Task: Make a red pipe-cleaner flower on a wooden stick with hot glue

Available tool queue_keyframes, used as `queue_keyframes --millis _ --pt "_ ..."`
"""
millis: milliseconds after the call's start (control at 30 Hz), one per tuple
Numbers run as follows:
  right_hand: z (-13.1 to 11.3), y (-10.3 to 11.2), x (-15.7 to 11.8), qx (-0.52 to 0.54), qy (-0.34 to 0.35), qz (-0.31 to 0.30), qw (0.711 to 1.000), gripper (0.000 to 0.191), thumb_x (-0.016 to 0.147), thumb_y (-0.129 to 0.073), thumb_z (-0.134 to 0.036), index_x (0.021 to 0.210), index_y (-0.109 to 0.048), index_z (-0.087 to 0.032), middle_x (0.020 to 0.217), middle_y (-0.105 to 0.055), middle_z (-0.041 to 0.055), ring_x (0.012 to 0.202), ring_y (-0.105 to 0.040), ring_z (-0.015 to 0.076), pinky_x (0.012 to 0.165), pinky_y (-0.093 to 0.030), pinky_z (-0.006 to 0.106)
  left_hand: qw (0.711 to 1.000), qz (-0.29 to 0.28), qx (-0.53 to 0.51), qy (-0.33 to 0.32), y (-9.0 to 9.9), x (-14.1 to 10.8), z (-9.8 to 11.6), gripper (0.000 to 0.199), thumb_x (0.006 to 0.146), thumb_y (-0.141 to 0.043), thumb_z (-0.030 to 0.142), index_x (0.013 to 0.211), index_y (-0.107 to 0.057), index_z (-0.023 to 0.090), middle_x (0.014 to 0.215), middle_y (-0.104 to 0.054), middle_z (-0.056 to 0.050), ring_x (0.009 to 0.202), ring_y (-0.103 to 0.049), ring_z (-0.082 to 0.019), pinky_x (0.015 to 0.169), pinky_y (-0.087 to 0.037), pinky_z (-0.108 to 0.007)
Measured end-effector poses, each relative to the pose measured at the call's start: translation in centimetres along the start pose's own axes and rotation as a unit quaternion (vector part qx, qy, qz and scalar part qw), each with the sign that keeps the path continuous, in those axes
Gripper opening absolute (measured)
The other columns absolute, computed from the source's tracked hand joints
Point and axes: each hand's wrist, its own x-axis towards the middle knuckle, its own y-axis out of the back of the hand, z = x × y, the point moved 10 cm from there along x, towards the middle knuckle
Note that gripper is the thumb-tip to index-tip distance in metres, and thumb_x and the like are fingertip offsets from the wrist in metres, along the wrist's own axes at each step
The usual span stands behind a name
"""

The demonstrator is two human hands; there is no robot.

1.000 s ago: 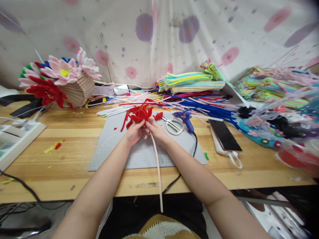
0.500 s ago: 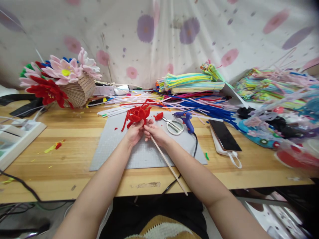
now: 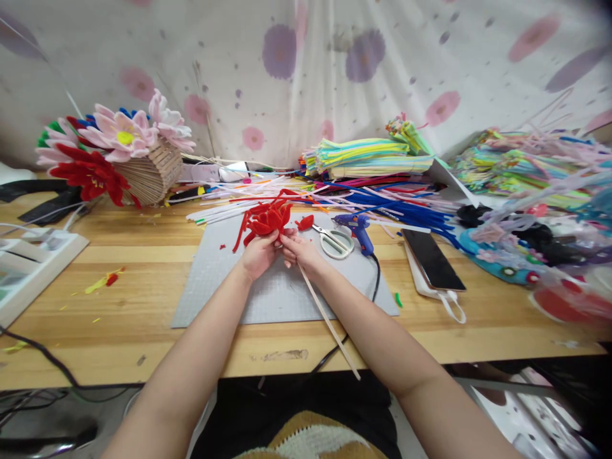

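Observation:
A fuzzy red pipe-cleaner flower (image 3: 268, 218) is held over the grey cutting mat (image 3: 210, 280). My left hand (image 3: 259, 255) is closed around its base from the left. From the other side my right hand (image 3: 297, 248) pinches at the same base, and a long pale stick (image 3: 329, 324) runs from under its fingers down toward the table's front edge. Whether the stick joins the flower is hidden by my fingers. Just right of the flower lies a small red fuzzy piece (image 3: 305, 222), touching the tips of the scissors (image 3: 336, 243).
A blue glue gun (image 3: 357, 231) with a black cord lies right of the scissors. Farther right is a phone (image 3: 433, 258). Pipe cleaners (image 3: 373, 156) are heaped along the back. A basket of fuzzy flowers (image 3: 153, 172) and a power strip (image 3: 38, 271) are at left.
My right hand has shifted slightly right, and the stick's upper end shows farther right. The flower is turned a little, its petals facing differently. My left hand stays on its base.

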Motion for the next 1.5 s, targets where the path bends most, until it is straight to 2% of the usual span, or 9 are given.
queue_keyframes --millis 333,400,567,867,967,1133,1233,1400,1500 --pt "-0.5 0.2 -0.1 -0.024 0.021 0.022 0.999 0.049 0.054 -0.069 -0.061 0.066 -0.048 -0.018 0.032 -0.029 -0.0134 0.032 -0.024 0.0024 0.035 -0.033 0.017 0.999 -0.042 0.033 0.002 -1.1 -0.3 -0.4 0.033 0.079 -0.059 0.034 0.099 -0.066 0.010 0.086 -0.067 -0.012 0.073 -0.064 -0.019 0.052 -0.050 -0.025" --pt "-0.5 0.3 -0.1 -0.021 0.019 0.023 0.999 0.049 0.053 -0.069 -0.061 0.065 -0.048 -0.018 0.033 -0.030 -0.0133 0.032 -0.024 0.0022 0.036 -0.034 0.017 1.000 -0.003 0.030 -0.006 -0.7 -0.3 -0.5 0.033 0.079 -0.058 0.036 0.097 -0.066 0.010 0.087 -0.068 -0.012 0.074 -0.064 -0.018 0.054 -0.051 -0.026" --pt "-0.8 0.7 0.1 -0.030 0.038 0.032 0.998 0.047 0.057 -0.069 -0.056 0.059 -0.042 -0.018 0.039 -0.038 -0.0110 0.035 -0.032 0.0022 0.039 -0.038 0.018 0.984 0.161 0.026 -0.066 1.9 -0.4 0.1 0.022 0.074 -0.064 0.031 0.080 -0.065 0.010 0.072 -0.069 -0.009 0.072 -0.066 -0.018 0.063 -0.052 -0.028" --pt "-0.3 0.9 0.4 -0.044 0.026 0.042 0.998 0.043 0.062 -0.064 -0.057 0.064 -0.046 -0.019 0.041 -0.043 -0.0093 0.036 -0.036 0.0039 0.038 -0.040 0.020 0.966 0.216 0.060 -0.132 3.5 -0.4 1.3 0.021 0.059 -0.075 0.027 0.065 -0.065 0.010 0.063 -0.067 -0.008 0.069 -0.065 -0.020 0.066 -0.050 -0.031" --pt "-0.5 0.9 0.3 -0.033 0.033 0.049 0.998 0.045 0.059 -0.066 -0.058 0.063 -0.046 -0.018 0.039 -0.041 -0.0098 0.034 -0.035 0.0038 0.037 -0.038 0.020 0.954 0.227 0.090 -0.171 3.6 -0.4 1.9 0.021 0.057 -0.076 0.028 0.062 -0.066 0.011 0.059 -0.065 -0.005 0.063 -0.063 -0.017 0.064 -0.049 -0.028" --pt "-0.8 0.5 0.3 -0.008 0.036 0.036 0.999 0.042 0.061 -0.068 -0.055 0.065 -0.048 -0.018 0.038 -0.040 -0.0100 0.035 -0.034 0.0042 0.038 -0.038 0.020 0.951 0.241 0.078 -0.180 3.8 -0.6 2.1 0.020 0.054 -0.078 0.024 0.061 -0.065 0.011 0.057 -0.063 -0.001 0.053 -0.056 -0.010 0.062 -0.048 -0.025" --pt "-0.5 0.2 0.2 0.041 0.008 0.006 0.999 0.039 0.065 -0.068 -0.051 0.067 -0.048 -0.017 0.038 -0.037 -0.0108 0.035 -0.031 0.0036 0.038 -0.036 0.018 0.965 0.206 0.047 -0.156 3.2 -0.3 1.7 0.022 0.054 -0.079 0.026 0.062 -0.063 0.012 0.058 -0.062 -0.001 0.058 -0.059 -0.011 0.065 -0.049 -0.025" --pt "0.3 -0.8 -0.5 0.105 -0.067 -0.073 0.990 0.033 0.071 -0.066 -0.046 0.070 -0.050 -0.017 0.036 -0.032 -0.0116 0.034 -0.026 0.0030 0.036 -0.030 0.015 0.999 0.031 0.010 -0.041 -0.2 0.5 0.0 0.031 0.065 -0.071 0.040 0.070 -0.061 0.012 0.075 -0.067 -0.008 0.086 -0.064 -0.021 0.073 -0.051 -0.030" --pt "0.6 -1.0 -0.7 0.106 -0.077 -0.086 0.988 0.028 0.074 -0.065 -0.042 0.071 -0.053 -0.016 0.038 -0.036 -0.0105 0.035 -0.029 0.0032 0.037 -0.033 0.015 0.999 0.034 0.019 -0.023 -0.3 0.2 -0.1 0.029 0.071 -0.067 0.039 0.073 -0.060 0.011 0.078 -0.067 -0.010 0.087 -0.065 -0.021 0.072 -0.051 -0.031"
